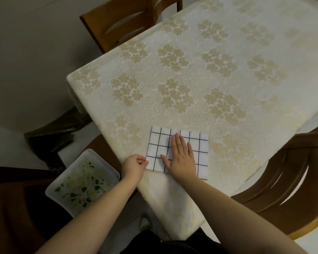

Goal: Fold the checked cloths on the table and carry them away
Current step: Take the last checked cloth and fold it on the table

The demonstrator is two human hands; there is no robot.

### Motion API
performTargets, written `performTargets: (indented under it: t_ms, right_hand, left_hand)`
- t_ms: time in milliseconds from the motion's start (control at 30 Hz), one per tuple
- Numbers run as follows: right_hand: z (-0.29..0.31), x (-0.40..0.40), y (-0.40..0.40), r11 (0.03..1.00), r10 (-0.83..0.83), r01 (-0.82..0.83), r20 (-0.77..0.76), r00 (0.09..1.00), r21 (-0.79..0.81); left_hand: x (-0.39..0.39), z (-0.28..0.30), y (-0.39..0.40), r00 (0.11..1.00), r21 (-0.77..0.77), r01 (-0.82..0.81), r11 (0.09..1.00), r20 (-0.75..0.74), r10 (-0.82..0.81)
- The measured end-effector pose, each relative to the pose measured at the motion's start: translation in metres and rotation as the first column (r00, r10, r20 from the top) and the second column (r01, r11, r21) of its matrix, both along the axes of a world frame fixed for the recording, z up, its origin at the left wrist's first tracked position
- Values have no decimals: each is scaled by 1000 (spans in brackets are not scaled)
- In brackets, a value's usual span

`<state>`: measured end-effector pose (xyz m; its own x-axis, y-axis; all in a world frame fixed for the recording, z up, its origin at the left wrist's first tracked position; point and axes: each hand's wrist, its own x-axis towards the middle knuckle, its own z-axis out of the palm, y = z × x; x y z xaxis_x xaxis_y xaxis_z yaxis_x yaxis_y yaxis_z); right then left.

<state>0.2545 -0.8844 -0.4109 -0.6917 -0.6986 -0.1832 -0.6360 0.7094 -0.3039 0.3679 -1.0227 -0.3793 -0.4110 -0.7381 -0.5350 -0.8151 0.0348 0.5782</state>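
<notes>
A white cloth with a black check grid [198, 143] lies folded into a rectangle near the table's front left edge. My right hand [180, 154] lies flat on its middle, fingers straight and spread, pressing it down. My left hand [135, 165] pinches the cloth's near left corner between thumb and curled fingers. The table [209, 70] carries a cream tablecloth with a beige flower pattern.
A translucent plastic box [81, 180] with a green leaf print sits on a chair seat to the left, below the table edge. Wooden chairs stand at the far left [117, 21] and at the right [286, 171]. A dark bag [53, 132] lies on the floor.
</notes>
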Motion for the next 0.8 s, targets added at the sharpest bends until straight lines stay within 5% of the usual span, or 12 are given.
performTargets:
  t_ms: [400, 800]
  right_hand:
    - [-5, -81, 68, 988, -116, 116, -15, 993, 102]
    - [-5, -90, 71, 991, -120, 119, 23, 993, 55]
  left_hand:
    - [-3, 1, 0, 999, -13, 19, 1000, 50, -18]
    - [-2, 12, 5, 1000, 202, -16, 979, -22, 21]
